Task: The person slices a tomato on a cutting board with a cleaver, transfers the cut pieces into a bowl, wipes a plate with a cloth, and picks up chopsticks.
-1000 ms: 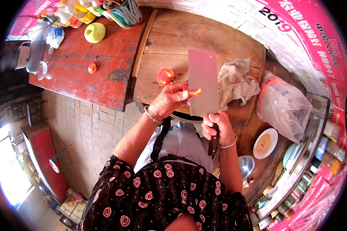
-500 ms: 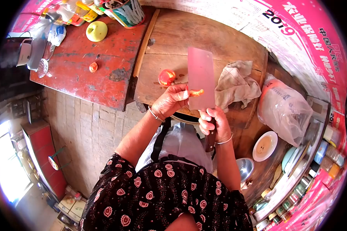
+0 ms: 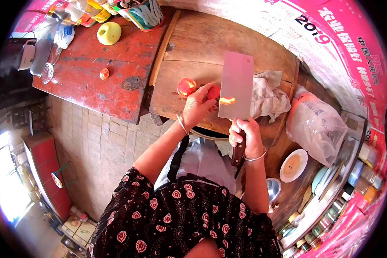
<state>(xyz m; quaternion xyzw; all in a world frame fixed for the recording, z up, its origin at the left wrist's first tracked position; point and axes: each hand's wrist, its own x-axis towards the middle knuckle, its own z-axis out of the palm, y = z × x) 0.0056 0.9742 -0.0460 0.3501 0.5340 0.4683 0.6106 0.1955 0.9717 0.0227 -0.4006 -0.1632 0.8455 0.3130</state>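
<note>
My right hand [image 3: 249,135] is wrapped round the dark wooden handle of a cleaver [image 3: 237,73], whose broad blade lies face up over the wooden board [image 3: 202,38]. A thin tomato slice [image 3: 227,101] clings to the blade near its lower left edge. Left of the blade, the fingers of my left hand [image 3: 195,105] close on a red piece of tomato [image 3: 214,92]. Just beyond that hand, a tomato half [image 3: 186,87] rests on the board, its cut side showing. A crumpled beige cloth [image 3: 268,95] lies to the right, partly behind the blade.
On the red table [image 3: 86,81] at left are a yellow-green apple [image 3: 109,33] and a small reddish piece [image 3: 104,73]. Bottles and a can [image 3: 144,15] stand behind. At right are a clear plastic bag [image 3: 316,127], a white bowl [image 3: 293,166] and a metal bowl [image 3: 273,189].
The cleaver has shifted slightly right, with the slice now stuck on its blade and free of my fingers. My left hand has moved back to the board and taken hold of a tomato piece.
</note>
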